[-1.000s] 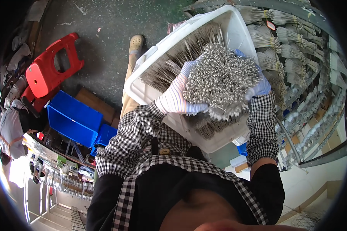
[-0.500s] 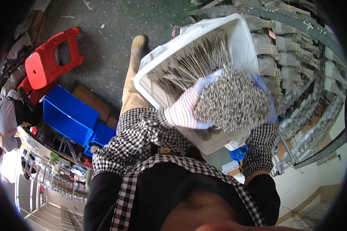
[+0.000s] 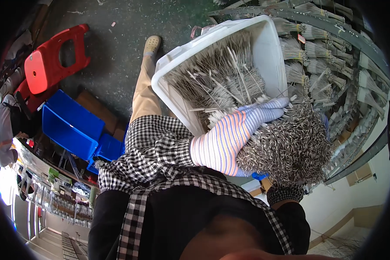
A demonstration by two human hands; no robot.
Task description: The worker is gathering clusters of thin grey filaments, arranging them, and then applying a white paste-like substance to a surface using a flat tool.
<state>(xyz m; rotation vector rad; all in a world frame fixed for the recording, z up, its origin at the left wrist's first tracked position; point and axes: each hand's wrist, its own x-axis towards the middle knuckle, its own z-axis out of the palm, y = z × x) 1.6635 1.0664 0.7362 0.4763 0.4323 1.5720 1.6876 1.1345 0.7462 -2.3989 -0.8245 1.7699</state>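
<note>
A thick bundle of thin twisted-wire brushes is held up in front of me, over the right side of the bin, its many grey wire ends facing me. My left hand, in a striped knit glove, is closed against the bundle's left side, with its fingers reaching over the upper edge. On the far right side, my right hand supports the bundle; only a sliver of glove shows, and its fingers are hidden. Below, more loose wire brushes with white bristles lie in the white plastic bin.
Racks to the right hold several rows of bundled brushes behind a curved-looking metal rail. To the left are a red stool, a blue bin and a brown cardboard box. My shoe rests on the dark floor.
Both hands have moved the brush bundle right and toward me, uncovering more brushes in the bin. My left hand has shifted to the bundle's upper left, and my right hand is now mostly hidden.
</note>
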